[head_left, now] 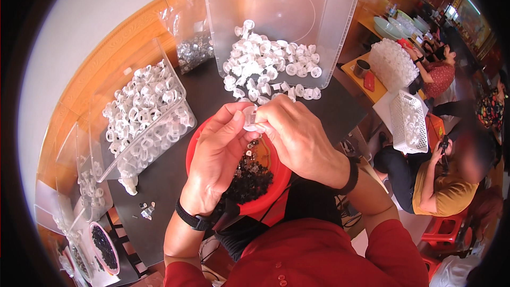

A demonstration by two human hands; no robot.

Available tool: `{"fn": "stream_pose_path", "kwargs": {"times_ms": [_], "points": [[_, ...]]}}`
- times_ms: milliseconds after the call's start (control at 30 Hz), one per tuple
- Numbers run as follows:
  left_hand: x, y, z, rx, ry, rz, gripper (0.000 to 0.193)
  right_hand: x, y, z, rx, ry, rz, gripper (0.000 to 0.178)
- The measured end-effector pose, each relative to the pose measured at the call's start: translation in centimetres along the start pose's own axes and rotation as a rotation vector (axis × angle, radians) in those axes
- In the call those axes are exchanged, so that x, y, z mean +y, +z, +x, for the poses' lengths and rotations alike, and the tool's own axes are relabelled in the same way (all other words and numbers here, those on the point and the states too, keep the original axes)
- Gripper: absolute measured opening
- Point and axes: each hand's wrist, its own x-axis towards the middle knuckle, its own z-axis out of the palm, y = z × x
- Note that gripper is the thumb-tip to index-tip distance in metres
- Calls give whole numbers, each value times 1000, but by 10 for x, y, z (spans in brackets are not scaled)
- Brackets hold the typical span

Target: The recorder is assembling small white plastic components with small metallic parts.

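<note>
Between the fingertips of both hands is a small translucent white plastic ring-shaped part (249,119). My left hand (217,141) grips its left side with thumb and fingers. From the right, my right hand (297,133) pinches the same part; whether a smaller piece is also in those fingers is hidden. Just below the hands sits a red basin (280,176), holding black small parts (249,182) and some metal bits. Beyond the hands, a heap of similar white plastic parts (265,56) spills from a clear bin (284,8) tipped on its side.
At left stands a clear tub (150,149) full of white parts, near a bag of metal pieces (194,50). Loose bits (147,211) lie on the dark table (175,196). A pink-rimmed bowl (96,228) is lower left. At right are a white basket (409,122) and other people.
</note>
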Motion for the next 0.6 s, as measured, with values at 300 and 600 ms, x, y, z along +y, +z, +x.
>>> {"fn": "stream_pose_path", "kwargs": {"times_ms": [300, 600], "points": [[3, 3, -1, -12, 39, -33, 20, -1, -2, 4, 79, -30, 11, 22], [18, 5, -10, 22, 171, 28, 31, -16, 3, 29, 146, 354, 784, 8]]}}
